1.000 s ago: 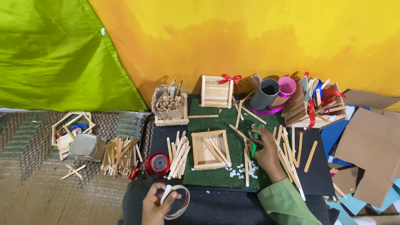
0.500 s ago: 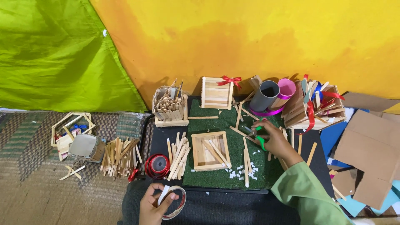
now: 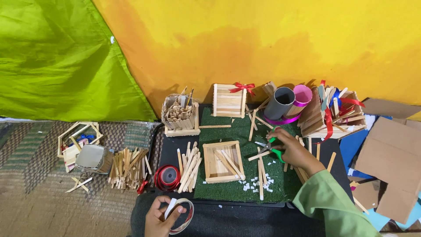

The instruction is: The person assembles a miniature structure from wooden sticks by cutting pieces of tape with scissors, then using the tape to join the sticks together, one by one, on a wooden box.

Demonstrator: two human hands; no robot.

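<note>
My left hand (image 3: 160, 219) holds a roll of white double-sided tape (image 3: 180, 215) low over the black cloth, thumb on its loose end. My right hand (image 3: 294, 151), in a green sleeve, grips green-handled scissors (image 3: 272, 147) above the green turf mat (image 3: 245, 169), blades pointing left. An open wooden stick frame (image 3: 221, 161) lies on the mat just left of the scissors. Small white paper scraps (image 3: 256, 184) lie below the scissors.
Loose craft sticks (image 3: 189, 164) and a red ribbon spool (image 3: 167, 177) sit left of the mat. A stick box with a red bow (image 3: 229, 101), a grey tube (image 3: 280, 103), a pink cup (image 3: 301, 95) and a ribboned stick house (image 3: 335, 114) stand behind. Cardboard (image 3: 390, 158) lies right.
My right hand has moved up and to the right across the mat with the scissors. The left hand has kept the tape roll, shifting only slightly.
</note>
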